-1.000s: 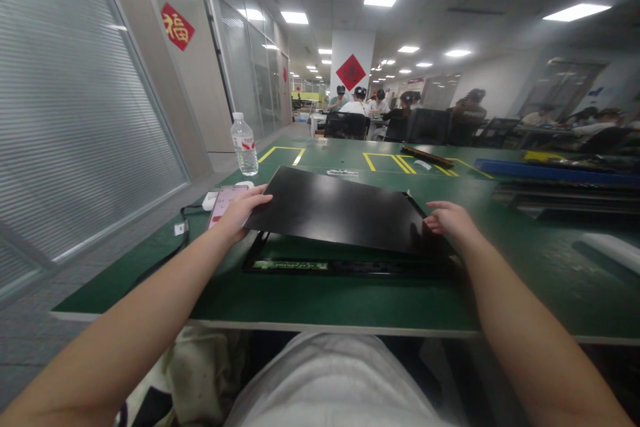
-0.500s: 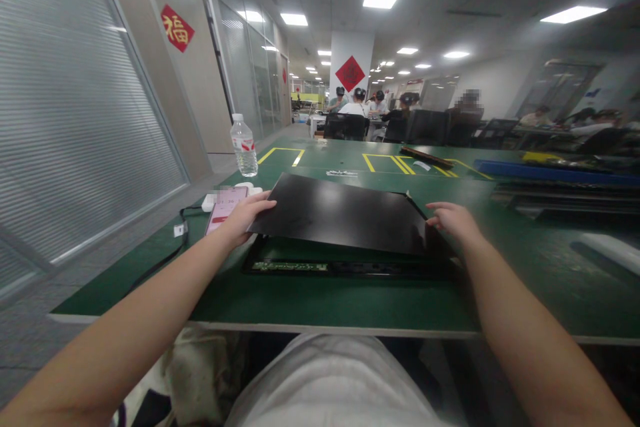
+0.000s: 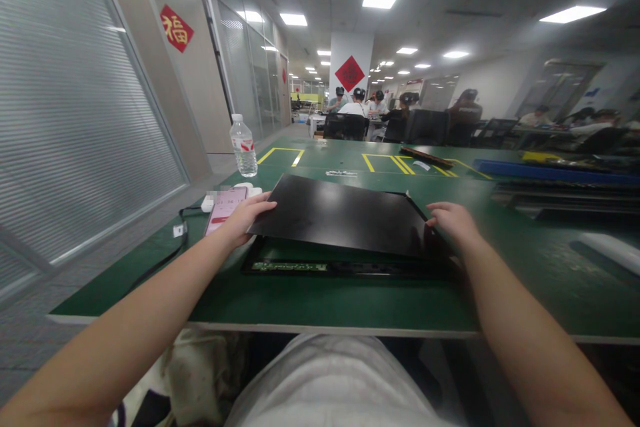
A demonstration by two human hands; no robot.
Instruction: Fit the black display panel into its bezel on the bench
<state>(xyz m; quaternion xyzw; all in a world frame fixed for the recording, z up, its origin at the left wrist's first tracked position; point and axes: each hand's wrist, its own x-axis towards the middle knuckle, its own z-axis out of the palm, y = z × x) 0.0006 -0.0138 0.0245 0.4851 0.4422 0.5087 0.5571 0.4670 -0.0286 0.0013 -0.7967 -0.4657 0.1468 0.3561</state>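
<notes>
panel (image 3: pixel 345 213) over frame (image 3: pixel 300 267), phone (image 3: pixel 225 207) left

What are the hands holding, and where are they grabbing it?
Both hands hold the black panel by its side edges: the left hand at its left edge, the right hand at its right edge. Its near edge is lifted above the black frame beneath.

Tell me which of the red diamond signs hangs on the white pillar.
The far red diamond sign, straight ahead on the white pillar behind the seated people. The other red sign is nearer, on the beige wall at left.
</notes>
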